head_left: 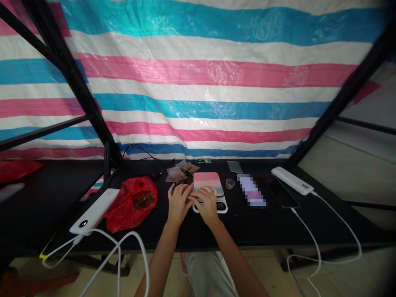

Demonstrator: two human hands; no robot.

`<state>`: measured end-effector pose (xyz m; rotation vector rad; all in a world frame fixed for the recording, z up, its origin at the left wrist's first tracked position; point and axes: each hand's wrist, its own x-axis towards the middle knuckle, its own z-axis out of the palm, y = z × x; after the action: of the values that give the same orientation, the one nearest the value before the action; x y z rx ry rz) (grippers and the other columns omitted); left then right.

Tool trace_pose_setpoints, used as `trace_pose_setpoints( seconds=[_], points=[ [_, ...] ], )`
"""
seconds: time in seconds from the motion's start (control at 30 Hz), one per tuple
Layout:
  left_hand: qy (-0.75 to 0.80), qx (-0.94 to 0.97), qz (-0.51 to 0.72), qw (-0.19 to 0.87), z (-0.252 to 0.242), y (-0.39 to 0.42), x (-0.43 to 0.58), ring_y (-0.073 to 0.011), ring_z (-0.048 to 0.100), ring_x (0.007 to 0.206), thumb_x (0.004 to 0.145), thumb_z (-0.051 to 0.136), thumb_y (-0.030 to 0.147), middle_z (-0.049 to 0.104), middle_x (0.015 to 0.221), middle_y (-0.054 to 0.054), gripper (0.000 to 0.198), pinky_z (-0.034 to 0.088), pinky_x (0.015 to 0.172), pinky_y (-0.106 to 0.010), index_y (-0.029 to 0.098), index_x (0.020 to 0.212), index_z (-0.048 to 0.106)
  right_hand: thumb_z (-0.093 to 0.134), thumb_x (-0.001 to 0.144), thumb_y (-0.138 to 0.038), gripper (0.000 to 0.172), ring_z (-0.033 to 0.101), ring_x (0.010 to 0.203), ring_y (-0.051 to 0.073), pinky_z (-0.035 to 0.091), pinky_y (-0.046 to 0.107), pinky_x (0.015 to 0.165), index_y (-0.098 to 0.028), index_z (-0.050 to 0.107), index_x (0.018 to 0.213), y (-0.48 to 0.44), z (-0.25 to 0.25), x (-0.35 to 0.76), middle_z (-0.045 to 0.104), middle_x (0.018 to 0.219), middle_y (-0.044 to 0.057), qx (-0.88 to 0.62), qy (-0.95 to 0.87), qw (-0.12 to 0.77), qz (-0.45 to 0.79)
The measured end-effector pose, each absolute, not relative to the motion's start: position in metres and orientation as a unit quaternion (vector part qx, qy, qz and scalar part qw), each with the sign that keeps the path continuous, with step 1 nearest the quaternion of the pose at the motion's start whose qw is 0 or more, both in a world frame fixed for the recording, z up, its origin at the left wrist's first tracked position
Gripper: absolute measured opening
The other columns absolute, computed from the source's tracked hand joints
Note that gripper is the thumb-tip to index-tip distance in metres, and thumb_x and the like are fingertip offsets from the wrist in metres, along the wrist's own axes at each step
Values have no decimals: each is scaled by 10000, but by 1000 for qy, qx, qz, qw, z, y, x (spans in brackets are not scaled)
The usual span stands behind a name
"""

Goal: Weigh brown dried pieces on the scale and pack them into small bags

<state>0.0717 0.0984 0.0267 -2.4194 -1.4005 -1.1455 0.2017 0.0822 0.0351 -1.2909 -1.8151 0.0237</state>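
In the head view, the left hand [178,202] lay flat with fingers spread on the black table [253,227], touching the left edge of a small white scale [213,194]. The right hand [206,204] rested loosely open on the scale's front, holding nothing. A red bag [131,204] lay just left of the hands, and small clear packets [179,172] sat behind them.

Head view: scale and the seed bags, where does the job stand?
Looks done: two small clear bags with brown contents lie behind the small scale. In hand: left hand and right hand both rest on the scale's front edge; whether they hold anything is hidden. Left: the open red bag still holds a brown pile, and an empty clear bag lies flat near the scale.
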Motion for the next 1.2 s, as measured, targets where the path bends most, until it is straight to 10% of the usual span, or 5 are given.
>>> trace_pose_setpoints(
  seconds=[0.3,0.57,0.93,1.2],
  points=[
    [-465,-806,-359,78,24,102,73,-205,551,993,791,535,262,616,1022,-69,426,332,956,-394,236,1216,506,579,800,-326,131,557,781,179,281,362,839,-279,687,741,83,36,202,682,737,-7,-538,-713,446,56],
    [-478,-767,-411,123,26,102,78,-294,279,1308,780,513,497,430,1333,-185,758,72,1063,-550,121,1374,228,551,767,-416,252,536,577,154,405,285,642,-197,663,821,105,35,249,676,738,27,-614,-543,569,64],
    [-496,-748,-439,50,27,100,76,-227,307,1302,848,473,304,456,1319,-127,446,140,1071,-527,173,1263,375,411,822,-418,369,525,724,188,398,341,730,-167,596,1019,89,28,316,611,979,99,-692,-470,540,-89],
    [-550,-644,-528,61,30,69,55,-220,368,1241,848,439,192,481,1253,-106,277,196,1057,-503,192,1123,475,535,698,-509,580,544,780,228,419,419,769,-174,502,1170,111,-2,359,608,1005,104,-674,-603,427,26]
  ],
)
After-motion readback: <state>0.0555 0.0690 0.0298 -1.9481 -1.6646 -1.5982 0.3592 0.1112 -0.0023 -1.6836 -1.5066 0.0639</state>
